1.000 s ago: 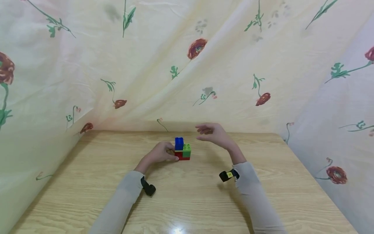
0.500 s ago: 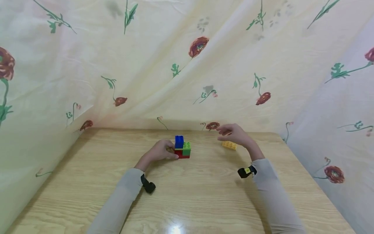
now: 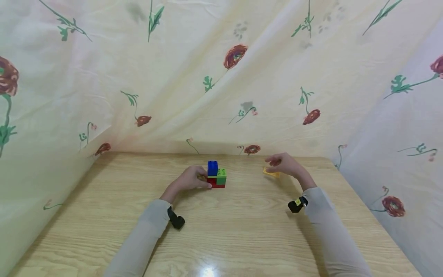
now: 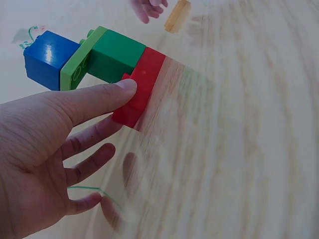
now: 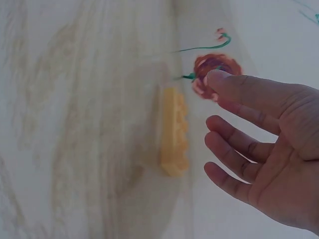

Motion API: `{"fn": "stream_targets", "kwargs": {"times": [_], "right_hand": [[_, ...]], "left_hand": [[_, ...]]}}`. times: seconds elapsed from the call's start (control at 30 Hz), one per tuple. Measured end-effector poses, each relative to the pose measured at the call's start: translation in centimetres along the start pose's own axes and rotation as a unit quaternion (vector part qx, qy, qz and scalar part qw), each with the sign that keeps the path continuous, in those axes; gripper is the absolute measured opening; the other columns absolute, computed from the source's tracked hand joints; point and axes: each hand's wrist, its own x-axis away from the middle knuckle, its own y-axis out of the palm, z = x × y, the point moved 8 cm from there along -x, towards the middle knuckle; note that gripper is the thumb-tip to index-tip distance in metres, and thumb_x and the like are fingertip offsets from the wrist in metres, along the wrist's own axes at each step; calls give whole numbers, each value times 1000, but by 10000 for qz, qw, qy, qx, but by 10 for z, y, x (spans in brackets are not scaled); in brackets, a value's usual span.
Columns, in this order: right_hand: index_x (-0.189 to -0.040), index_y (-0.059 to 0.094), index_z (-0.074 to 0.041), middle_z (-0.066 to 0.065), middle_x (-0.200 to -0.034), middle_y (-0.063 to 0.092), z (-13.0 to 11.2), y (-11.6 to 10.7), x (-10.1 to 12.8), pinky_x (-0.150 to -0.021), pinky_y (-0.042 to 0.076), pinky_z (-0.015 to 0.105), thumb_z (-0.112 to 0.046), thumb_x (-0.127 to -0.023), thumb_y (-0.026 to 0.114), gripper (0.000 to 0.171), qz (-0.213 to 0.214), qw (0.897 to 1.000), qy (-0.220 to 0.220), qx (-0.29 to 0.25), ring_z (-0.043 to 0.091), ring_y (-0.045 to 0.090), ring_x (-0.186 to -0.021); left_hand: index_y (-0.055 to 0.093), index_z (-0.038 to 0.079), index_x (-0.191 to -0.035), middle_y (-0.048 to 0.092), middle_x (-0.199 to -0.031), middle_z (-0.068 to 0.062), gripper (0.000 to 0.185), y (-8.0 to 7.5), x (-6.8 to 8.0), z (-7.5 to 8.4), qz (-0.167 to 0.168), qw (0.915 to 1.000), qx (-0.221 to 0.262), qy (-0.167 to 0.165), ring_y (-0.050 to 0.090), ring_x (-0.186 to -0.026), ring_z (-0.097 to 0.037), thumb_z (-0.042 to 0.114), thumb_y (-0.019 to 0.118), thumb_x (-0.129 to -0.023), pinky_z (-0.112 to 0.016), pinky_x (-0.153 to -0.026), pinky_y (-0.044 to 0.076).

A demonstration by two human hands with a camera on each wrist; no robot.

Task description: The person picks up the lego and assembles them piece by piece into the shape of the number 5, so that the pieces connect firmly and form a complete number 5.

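"While we look at the left hand (image 3: 188, 179), what do we make of its grip?"

"We see it pinching the bright red plastic brick (image 4: 148, 72) at the foot of a small stack (image 3: 216, 177), the thumb (image 4: 94, 97) laid against one face. Its last fingers touch nothing that we can make out."

"Why so low?"

"We'd judge it steadies the stack at the base and keeps the upper pieces uncovered: the dark green plastic block (image 4: 117, 55) on the red, the thin lime-green plastic plate (image 4: 82, 57) on that, and the glossy blue plastic block (image 4: 50, 59) on the plate's left end, as the head view has it."

"And our right hand (image 3: 283, 163)?"

"We find it relaxed, holding nothing, fingers loosely bent beside the flat studded yellow plastic brick (image 5: 172, 132). The two overlap from above, yet the right wrist view shows them apart."

"Why is that brick there?"

"Loose and well right of the stack, it seems placed for the right hand's reach, towards the back of the pale wood-grain desk (image 3: 242, 215), near the cream flowered cloth (image 3: 173, 69)."
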Motion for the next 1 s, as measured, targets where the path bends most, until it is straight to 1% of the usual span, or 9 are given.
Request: {"fn": "stream_targets", "kwargs": {"times": [0.17, 0.27, 0.33, 0.47, 0.57, 0.73, 0.83, 0.9, 1.0], "right_hand": [[-130, 62, 10, 26, -116, 67, 9, 4, -2, -81, 49, 27, -12, -90, 77, 48, -68, 9996, 199, -161, 24, 59, -100], [-128, 63, 9, 25, -112, 67, 12, 5, -2, -78, 49, 25, -13, -88, 79, 48, -75, 9996, 234, -112, 22, 59, -97], [-126, 63, 10, 26, -111, 67, 13, 5, -1, -77, 49, 26, -11, -87, 80, 48, -75, 9996, 268, -89, 26, 60, -98], [-124, 63, 12, 29, -114, 67, 16, 9, -1, -80, 50, 28, -8, -85, 80, 47, -148, 9995, 271, -48, 37, 63, -105], [-123, 64, 11, 29, -115, 68, 17, 12, -2, -80, 51, 29, -6, -84, 81, 46, -203, 9994, 274, -70, 38, 63, -106], [-116, 68, 8, 24, -107, 69, 17, 17, -3, -77, 51, 30, -4, -82, 81, 39, -220, 9992, 326, 24, 30, 62, -98], [-113, 70, 7, 21, -105, 69, 16, 21, -3, -76, 51, 30, -4, -82, 81, 35, -204, 9990, 364, 130, 27, 61, -94], [-112, 70, 6, 19, -104, 68, 13, 22, -4, -76, 51, 30, -6, -82, 82, 34, -167, 9990, 379, 165, 26, 60, -93], [-113, 70, 6, 18, -103, 69, 6, 24, -5, -76, 50, 29, -8, -83, 82, 36, -70, 9994, 330, 79, 24, 60, -92]], "left_hand": [[79, 6, -105, 70, -108, -5, 26, -1, 0, -1, 35, 10000, 49, -38, 61, -104, -19, 20, 85, -84, -40, -93, 52], [79, 6, -105, 70, -108, -5, 27, -1, 0, -2, 24, 10000, 83, -45, 61, -103, -19, 21, 86, -84, -40, -92, 52], [79, 6, -106, 70, -108, -5, 27, 0, 0, -2, 6, 10000, 82, -44, 62, -103, -19, 21, 85, -84, -40, -92, 52], [79, 6, -106, 70, -109, -6, 27, 1, -1, -3, 0, 10000, 38, -40, 61, -103, -20, 22, 85, -85, -40, -93, 52], [79, 7, -105, 69, -108, -5, 26, 1, 0, -2, 18, 10000, 17, -52, 61, -103, -19, 22, 85, -84, -40, -93, 51], [79, 7, -103, 69, -105, -4, 24, 2, 1, -1, 25, 10000, 5, 12, 61, -101, -18, 20, 85, -84, -39, -91, 51], [79, 8, -103, 69, -105, -3, 23, 3, 2, -1, -7, 10000, 48, -13, 61, -101, -18, 20, 85, -84, -39, -91, 51], [79, 8, -104, 69, -105, -3, 23, 4, 2, -1, -19, 10000, 81, -40, 61, -101, -18, 20, 85, -84, -39, -92, 51], [79, 8, -104, 69, -106, -3, 23, 2, 2, -1, 17, 10000, 68, -25, 61, -101, -18, 20, 85, -85, -39, -91, 51]]}}
